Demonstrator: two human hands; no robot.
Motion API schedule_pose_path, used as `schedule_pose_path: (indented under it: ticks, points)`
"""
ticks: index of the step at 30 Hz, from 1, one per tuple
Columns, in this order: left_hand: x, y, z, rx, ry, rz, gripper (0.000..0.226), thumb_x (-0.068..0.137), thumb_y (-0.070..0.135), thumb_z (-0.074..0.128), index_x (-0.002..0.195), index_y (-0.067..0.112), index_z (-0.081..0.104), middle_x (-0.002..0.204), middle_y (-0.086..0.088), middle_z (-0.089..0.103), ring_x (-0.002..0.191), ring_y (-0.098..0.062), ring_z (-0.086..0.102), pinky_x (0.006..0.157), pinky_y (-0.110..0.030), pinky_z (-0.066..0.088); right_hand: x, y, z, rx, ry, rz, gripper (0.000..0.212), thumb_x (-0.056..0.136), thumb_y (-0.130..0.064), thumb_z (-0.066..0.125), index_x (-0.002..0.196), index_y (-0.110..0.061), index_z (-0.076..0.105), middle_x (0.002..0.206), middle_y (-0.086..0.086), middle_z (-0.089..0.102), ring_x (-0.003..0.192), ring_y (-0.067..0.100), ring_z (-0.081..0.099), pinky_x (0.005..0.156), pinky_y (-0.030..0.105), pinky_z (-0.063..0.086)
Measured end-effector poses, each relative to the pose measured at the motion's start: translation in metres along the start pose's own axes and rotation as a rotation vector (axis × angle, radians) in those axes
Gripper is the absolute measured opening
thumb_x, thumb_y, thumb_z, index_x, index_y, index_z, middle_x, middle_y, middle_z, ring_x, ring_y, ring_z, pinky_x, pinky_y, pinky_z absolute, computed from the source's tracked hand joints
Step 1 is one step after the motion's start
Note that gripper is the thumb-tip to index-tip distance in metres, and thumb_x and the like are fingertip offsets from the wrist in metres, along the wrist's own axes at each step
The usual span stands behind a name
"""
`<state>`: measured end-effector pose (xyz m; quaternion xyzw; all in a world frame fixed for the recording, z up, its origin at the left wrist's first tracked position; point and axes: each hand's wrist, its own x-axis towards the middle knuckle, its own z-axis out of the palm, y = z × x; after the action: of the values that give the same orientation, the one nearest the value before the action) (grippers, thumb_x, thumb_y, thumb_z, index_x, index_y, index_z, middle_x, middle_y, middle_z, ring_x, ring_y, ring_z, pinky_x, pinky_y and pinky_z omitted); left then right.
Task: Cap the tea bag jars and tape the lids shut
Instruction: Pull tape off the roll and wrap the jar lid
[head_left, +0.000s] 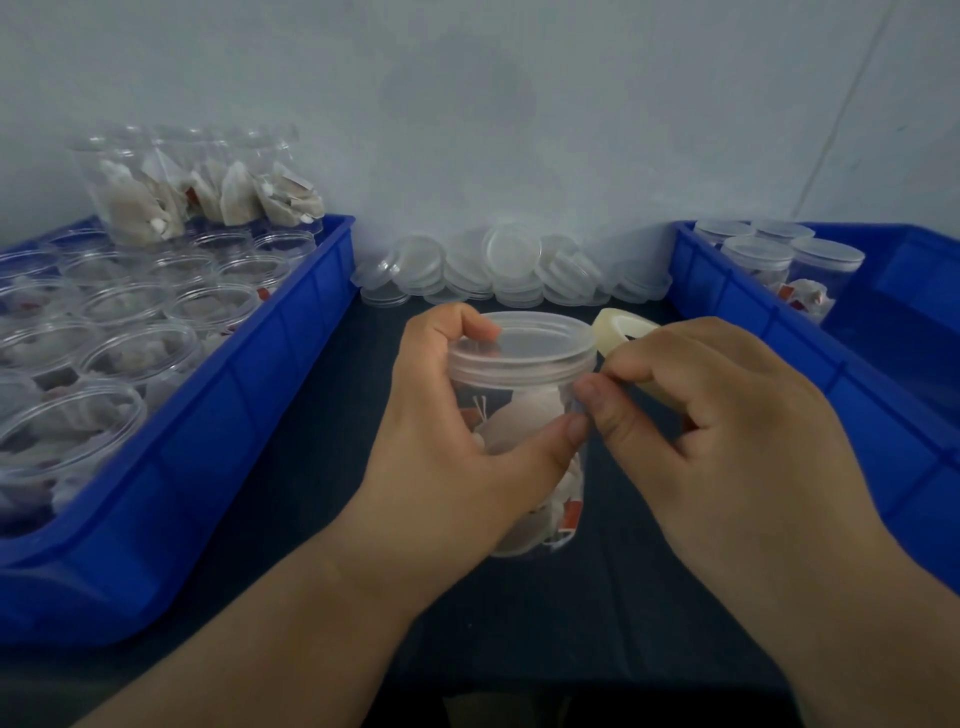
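Two hands (457, 436) (727, 447) — one capped jar (524, 410), one tape roll (621, 325)

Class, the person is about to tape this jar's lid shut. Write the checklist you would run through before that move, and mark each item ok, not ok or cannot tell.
1. Lid sits level on the jar: ok.
2. Left hand grips the jar, fingers over the rim and thumb on the wall: ok.
3. Tape roll is held in the right hand, beside the lid: ok.
4. Free tape end is pulled out and touching the jar: cannot tell, since clear tape barely shows.
5. Tea bags are inside the jar: ok.
6. Right blue bin has bare floor beside its capped jars: ok.
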<state>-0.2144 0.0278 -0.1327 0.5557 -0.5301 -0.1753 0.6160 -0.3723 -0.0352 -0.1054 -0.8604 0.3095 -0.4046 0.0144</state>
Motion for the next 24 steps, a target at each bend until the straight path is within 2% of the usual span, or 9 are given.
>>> schedule_pose_path:
  ticks: [2,6,13,18,24]
  points:
    - [-0.0011,0.0014,-0.0004,-0.022,-0.008,-0.006,0.061,0.060,0.059,0.078,0.109,0.051,0.043,0.119,0.008,0.063,0.108,-0.013,0.067,0.082,-0.019,0.055,-0.0005,-0.0008,-0.0014,0.006,0.007,-0.001,0.023,0.094,-0.044,0.054,0.090,-0.027,0.068,0.083,-0.015,0.055,0.075,0.001,0.046,0.066,0.015,0.031]
    - [-0.0026,0.0021,-0.0006,-0.016,0.005,-0.012,0.061,0.059,0.064,0.081,0.106,0.055,0.043,0.118,0.005,0.065,0.103,-0.021,0.069,0.085,-0.037,0.059,-0.0015,-0.0023,-0.0033,0.015,0.031,-0.028,0.022,0.094,-0.041,0.057,0.089,-0.024,0.069,0.080,-0.014,0.054,0.072,0.001,0.043,0.067,0.012,0.031]
    - [-0.0046,0.0017,-0.0003,0.021,0.029,-0.071,0.062,0.051,0.075,0.078,0.100,0.062,0.042,0.114,0.014,0.065,0.101,-0.012,0.070,0.082,-0.033,0.061,-0.0014,-0.0035,-0.0043,0.017,0.060,-0.043,0.021,0.094,-0.039,0.057,0.088,-0.022,0.068,0.081,-0.016,0.050,0.071,-0.003,0.041,0.067,0.011,0.032]
    - [-0.0076,0.0041,0.0023,0.021,0.031,-0.046,0.061,0.055,0.073,0.078,0.102,0.059,0.043,0.113,0.009,0.065,0.098,-0.017,0.070,0.079,-0.036,0.062,-0.0020,-0.0054,-0.0026,0.003,0.040,-0.008,0.025,0.092,-0.042,0.057,0.088,-0.022,0.071,0.082,-0.011,0.058,0.073,0.003,0.044,0.067,0.012,0.031]
    - [-0.0098,0.0060,0.0034,-0.046,0.014,-0.065,0.055,0.059,0.070,0.077,0.102,0.056,0.045,0.110,0.005,0.069,0.095,-0.018,0.074,0.075,-0.037,0.063,-0.0024,-0.0078,-0.0057,0.000,0.042,-0.011,0.023,0.092,-0.041,0.058,0.086,-0.021,0.068,0.080,-0.013,0.054,0.069,-0.005,0.039,0.064,0.012,0.028]
